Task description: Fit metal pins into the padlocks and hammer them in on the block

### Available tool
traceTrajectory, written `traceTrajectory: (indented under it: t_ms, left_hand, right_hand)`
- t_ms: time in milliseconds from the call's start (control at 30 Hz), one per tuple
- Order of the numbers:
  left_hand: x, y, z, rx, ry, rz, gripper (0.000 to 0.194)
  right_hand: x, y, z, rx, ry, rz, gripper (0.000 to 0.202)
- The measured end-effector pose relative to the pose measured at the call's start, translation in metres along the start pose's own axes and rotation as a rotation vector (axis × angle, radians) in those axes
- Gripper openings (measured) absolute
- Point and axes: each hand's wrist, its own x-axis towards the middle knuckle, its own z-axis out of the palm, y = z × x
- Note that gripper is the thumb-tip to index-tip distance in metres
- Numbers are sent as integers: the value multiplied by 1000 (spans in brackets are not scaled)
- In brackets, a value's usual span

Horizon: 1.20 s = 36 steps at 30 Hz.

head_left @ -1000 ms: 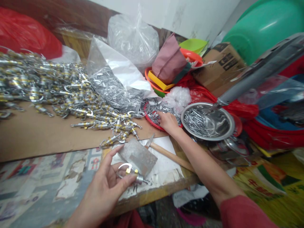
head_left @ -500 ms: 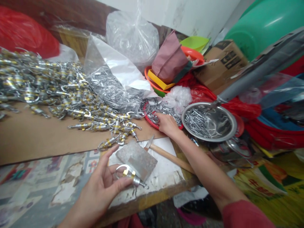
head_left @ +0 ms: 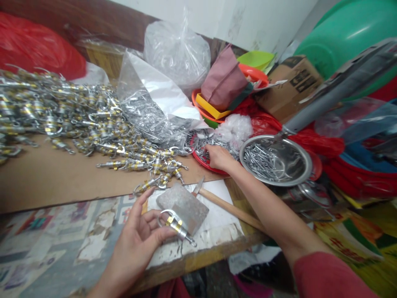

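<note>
Near the table's front edge, my left hand (head_left: 139, 236) holds a silver-and-yellow metal fitting (head_left: 175, 224) with a curved hook, between thumb and fingers. Just behind the fitting lies a grey stone block (head_left: 186, 207) on white paper. My right hand (head_left: 218, 158) reaches into a red tray (head_left: 206, 165) of small metal pins; its fingertips are bent down among them, and what they pinch is too small to make out. A hammer (head_left: 231, 207) with a wooden handle lies right of the block, under my right forearm.
Many similar fittings (head_left: 77, 111) are heaped at the left on cardboard (head_left: 56, 178). A clear bag (head_left: 142, 111) of metal pieces lies behind the tray. Right of it are a steel bowl (head_left: 305, 165) of pins and a grey metal arm (head_left: 328, 87). A cardboard box (head_left: 291, 82) stands behind.
The whole view has shifted slightly to the right and down. My left hand has tilted the fitting a little. My right hand's fingers have drawn in and bent down among the pins.
</note>
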Motion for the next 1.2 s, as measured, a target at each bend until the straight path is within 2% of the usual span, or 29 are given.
traceTrajectory:
  t_ms: [133, 200, 333, 400, 467, 567, 633, 867, 1067, 1133, 1200]
  left_hand:
    - [-1, -2, 3, -30, 26, 41, 86]
    - [-2, -2, 4, -46, 37, 45, 86]
    - [-2, -1, 4, -43, 51, 35, 84]
    - [-2, -1, 3, -35, 40, 35, 81]
    - [-2, -2, 3, -26, 22, 45, 79]
    - [-1, -2, 3, -22, 5, 64, 79]
    - [-1, -2, 4, -25, 7, 75, 79]
    - [-2, -4, 3, -22, 30, 90, 77]
    - [-2, -3, 2, 5, 36, 87, 74]
    - [-1, -3, 2, 3, 34, 90, 74]
    - [-1, -4, 1, 4, 36, 91, 74]
  right_hand:
    - [10, 8, 1, 70, 24, 14, 35]
    - [5, 8, -2, 119, 75, 23, 29]
    - [-35, -17, -8, 270, 199, 0, 20]
    - [-66, -41, -9, 490, 267, -110, 16]
    - [-95, -65, -7, 707, 352, -341, 14]
    - [-121, -91, -3, 662, 454, -604, 18]
    - [-129, -97, -1, 554, 476, -668, 20]
    - [-145, -94, 5, 342, 420, -644, 20]
    - [-154, -97, 20, 503, 491, -533, 24]
    - [-155, -92, 20, 578, 493, -509, 28]
    - [-155, -79, 17, 615, 513, -422, 34]
